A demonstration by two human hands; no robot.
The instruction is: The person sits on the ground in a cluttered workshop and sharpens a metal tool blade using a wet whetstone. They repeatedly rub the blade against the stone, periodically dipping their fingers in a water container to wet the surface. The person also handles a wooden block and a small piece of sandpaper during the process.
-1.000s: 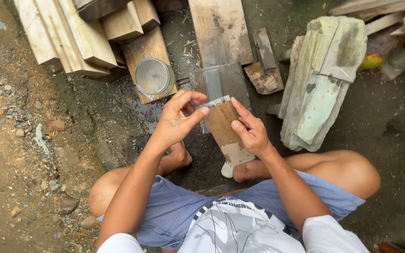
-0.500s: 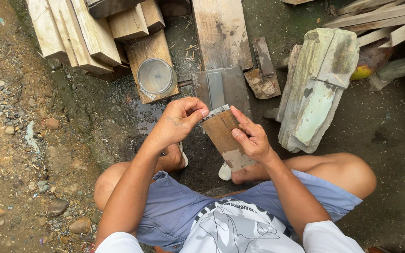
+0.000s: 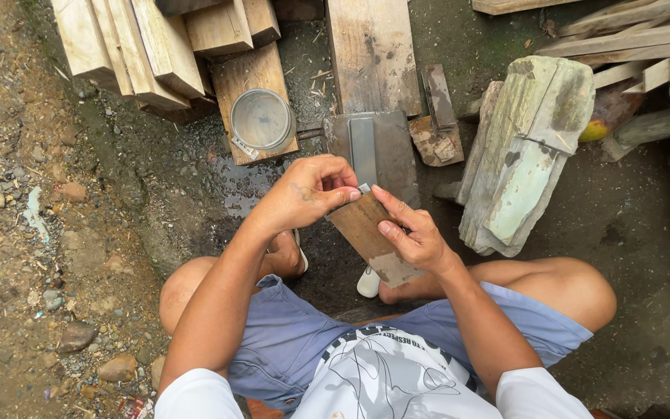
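- Between the fingertips of both hands, a brown wooden block with a thin grey blade edge at its top was held tilted over the squatting person's feet.
- Left hand was curled closed, its fingertips pinching the block's upper end right beside the blade edge.
- Right hand lay along the block's right side, thumb and fingers closed on it and touching the top corner.
- Just beyond the fingers lay a flat grey sharpening stone on the wet ground.
- Beyond and left of the left fingers, a round clear container sat on a plank.
- Well right of the right fingers stood a weathered greenish slab.
- By its look, the block was stiff, light and rough enough to grip well.
- Its metal edge was probably sharp, and possibly slick from the wet, so the wooden sides and lower end seemed the safer places to hold.
- Both hands' grip on the wood looked firm, with fingertips very near the edge.
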